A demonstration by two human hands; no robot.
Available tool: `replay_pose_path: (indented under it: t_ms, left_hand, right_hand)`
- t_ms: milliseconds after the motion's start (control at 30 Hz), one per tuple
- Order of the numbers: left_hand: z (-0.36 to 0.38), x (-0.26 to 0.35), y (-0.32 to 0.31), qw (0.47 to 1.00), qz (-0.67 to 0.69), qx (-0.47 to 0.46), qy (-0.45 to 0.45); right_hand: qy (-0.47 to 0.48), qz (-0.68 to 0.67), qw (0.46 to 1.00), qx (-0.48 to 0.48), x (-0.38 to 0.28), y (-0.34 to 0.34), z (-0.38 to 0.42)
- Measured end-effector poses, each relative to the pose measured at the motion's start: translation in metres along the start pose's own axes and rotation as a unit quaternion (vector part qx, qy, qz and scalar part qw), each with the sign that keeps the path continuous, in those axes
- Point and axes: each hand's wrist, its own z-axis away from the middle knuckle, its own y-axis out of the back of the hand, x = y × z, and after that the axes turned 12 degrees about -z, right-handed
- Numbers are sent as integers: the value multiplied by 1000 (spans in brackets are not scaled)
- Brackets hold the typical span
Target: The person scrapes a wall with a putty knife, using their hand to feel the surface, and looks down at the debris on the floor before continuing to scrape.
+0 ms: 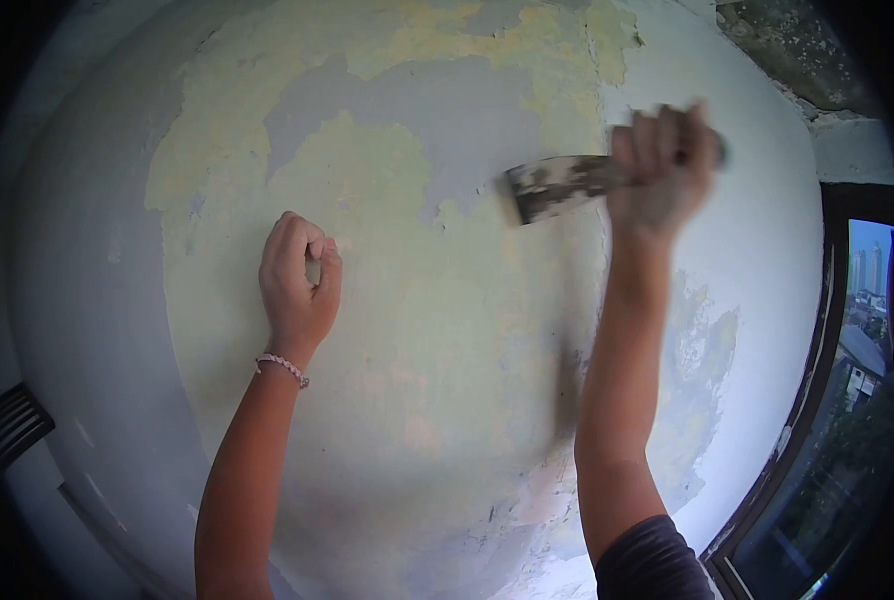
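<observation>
My right hand [662, 170] is raised high and grips the handle of a metal scraper [557, 187], whose paint-spattered blade points left and lies against the wall [447, 330]. The hand and blade are blurred. The blade's edge sits beside a grey patch [437, 120] where the paint is gone. My left hand [299, 285] is curled into a loose fist and rests against the wall at left, holding nothing. A beaded bracelet [283, 367] circles that wrist.
The wall shows peeling yellow-green and pale blue paint. A dark-framed window [847, 400] stands at the right edge with buildings outside. A cracked ceiling corner [797, 60] is above it. A dark slatted object [12, 425] sits at lower left.
</observation>
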Motion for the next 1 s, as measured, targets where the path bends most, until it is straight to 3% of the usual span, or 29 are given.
replay_pose_path:
  t_ms: [67,133,200,233,333,467,533,600,733,867,933,1000]
  left_hand:
    - [1,1,-1,1000,3,-10,4]
    - [0,-2,0,1000,-3,-13,1]
    - [1,-2,-2,1000,-4,-16,-6]
    - [-1,-2,-2,1000,-1,-10,-2]
    - [1,1,-2,1000,12,-12,12]
    - [2,-1,-2,1000,6,-18,7]
    - [1,-1,-2,1000,-1,-13,6]
    - [0,0,-1,1000,-13,-13,5]
    - [2,-1,0,1000,-7,-28,-7]
    - [1,0,-2,1000,-15,-13,-1]
    - [1,2,-1,1000,-12,-16,3]
    - [1,1,0,1000,-15,-22,4]
  right_hand:
    - [-68,-11,996,51,22,-1,8]
    - [-85,15,996,7,17,-9,7]
    - [-55,-20,997,-42,2,-9,-1]
    - [-29,-7,1000,4,-7,-14,-3]
    - [-78,18,996,28,15,-17,11]
    - [-79,8,997,-20,14,-8,-2]
    - [-35,7,999,1,-5,-4,-8]
    - [-84,10,995,61,24,-4,9]
    - [-113,26,993,-4,16,-15,0]
    - [-64,4,998,14,12,-1,-4]
    - [-132,15,990,50,24,-10,2]
    - [-124,20,992,9,18,-12,-2]
